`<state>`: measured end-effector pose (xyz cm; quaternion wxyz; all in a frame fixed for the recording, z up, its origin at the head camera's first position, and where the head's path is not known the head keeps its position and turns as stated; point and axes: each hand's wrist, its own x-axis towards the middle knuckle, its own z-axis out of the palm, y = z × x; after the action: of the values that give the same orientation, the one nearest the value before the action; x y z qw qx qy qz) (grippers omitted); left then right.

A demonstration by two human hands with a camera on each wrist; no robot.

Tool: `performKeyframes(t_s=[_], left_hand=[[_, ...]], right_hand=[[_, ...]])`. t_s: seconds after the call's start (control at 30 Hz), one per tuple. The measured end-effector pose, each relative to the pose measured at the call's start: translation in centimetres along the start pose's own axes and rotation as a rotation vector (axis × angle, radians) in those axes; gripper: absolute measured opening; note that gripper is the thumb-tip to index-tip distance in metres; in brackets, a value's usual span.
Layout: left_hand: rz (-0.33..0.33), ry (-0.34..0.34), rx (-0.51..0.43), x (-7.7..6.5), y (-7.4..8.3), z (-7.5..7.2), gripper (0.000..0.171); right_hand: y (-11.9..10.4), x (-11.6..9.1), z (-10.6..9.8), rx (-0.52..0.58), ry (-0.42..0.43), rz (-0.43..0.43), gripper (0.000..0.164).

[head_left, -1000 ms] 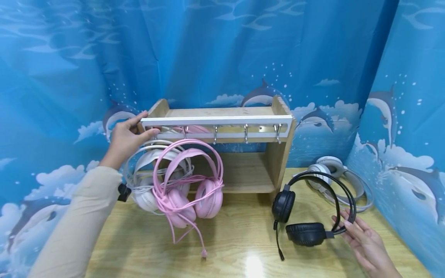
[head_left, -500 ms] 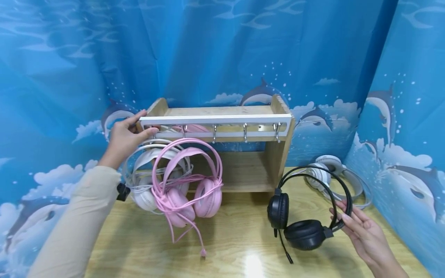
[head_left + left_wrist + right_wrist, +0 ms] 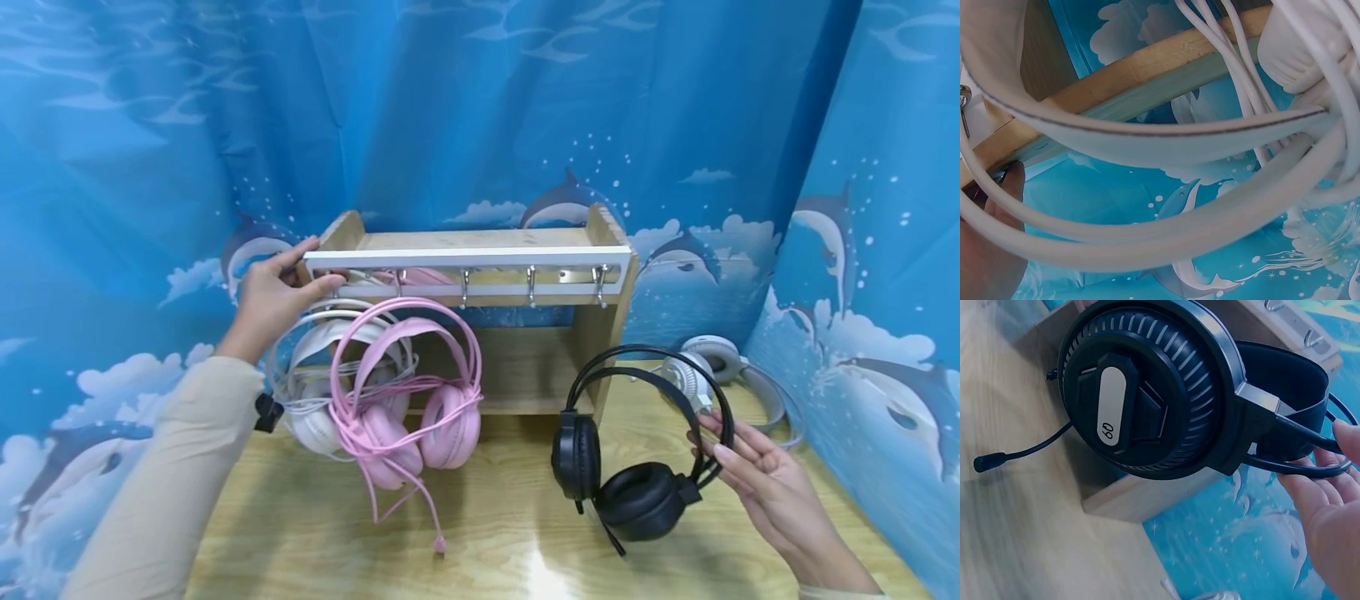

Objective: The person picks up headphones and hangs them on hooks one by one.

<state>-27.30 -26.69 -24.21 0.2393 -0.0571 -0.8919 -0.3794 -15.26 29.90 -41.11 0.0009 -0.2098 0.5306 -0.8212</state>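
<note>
My right hand (image 3: 772,487) holds a black headset (image 3: 645,500) by its double headband, thumb on one side and fingers on the other. The headset is tilted above the table, its thin microphone boom (image 3: 1035,447) sticking out past one ear cup. At the left end of a wooden rack (image 3: 600,358), my left hand (image 3: 273,296) grips the upper corner, thumb over the white front rail (image 3: 465,258). White headphones (image 3: 315,425) and pink headphones (image 3: 450,425) hang from the left hooks, the pink pair partly covering the white. In the left wrist view, white headband tubes (image 3: 1116,250) cross before the hand.
Bare metal hooks (image 3: 531,286) line the middle and right of the rail. Another white pair of headphones (image 3: 720,362) lies on the wooden table (image 3: 495,517) at the right, partly behind the black headset. Blue dolphin-print curtains (image 3: 465,108) close off the back and right.
My right hand has carried the black headset leftward, closer to the rack's right side, and the headset has turned slightly. The left hand and the hanging headphones stay in place.
</note>
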Motion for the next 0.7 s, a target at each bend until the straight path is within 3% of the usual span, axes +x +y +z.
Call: performKeyframes(t_s=[0.17, 0.5, 0.7], left_hand=[[0.002, -0.001, -0.003, 0.0, 0.0, 0.0, 0.074], [0.001, -0.006, -0.004, 0.1, 0.3, 0.1, 0.075], [-0.011, -0.012, -0.017, 0.0, 0.1, 0.0, 0.073]], right_hand=[[-0.4, 0.8, 1.4, -0.019, -0.007, 0.02, 0.049], [-0.7, 2.6, 4.3, 0.045, -0.123, 0.038, 0.051], [-1.0, 3.5, 5.6, 0.033, -0.126, 0.052, 0.048]])
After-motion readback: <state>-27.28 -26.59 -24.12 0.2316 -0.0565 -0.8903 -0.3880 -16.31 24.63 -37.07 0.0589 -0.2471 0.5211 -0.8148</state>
